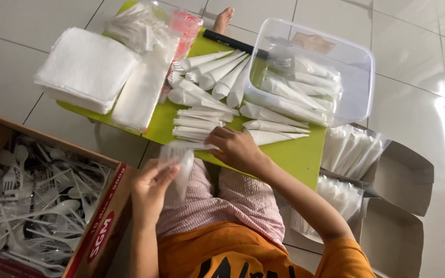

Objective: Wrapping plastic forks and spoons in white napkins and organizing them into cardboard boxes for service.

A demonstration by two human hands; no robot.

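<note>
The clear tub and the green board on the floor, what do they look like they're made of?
The clear tub looks like thin translucent plastic: the wrapped cones inside show through its wall, and its rim is glossy. The green board seems to be smooth matte plastic, flat and evenly coloured, though painted wood cannot be ruled out.

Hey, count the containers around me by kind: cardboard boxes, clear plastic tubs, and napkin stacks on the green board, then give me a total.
Cardboard boxes: 3 (cutlery box, two open boxes)
Clear plastic tub: 1
Napkin stacks: 2 (square stack, wrapped stack)
Total: 6
</note>
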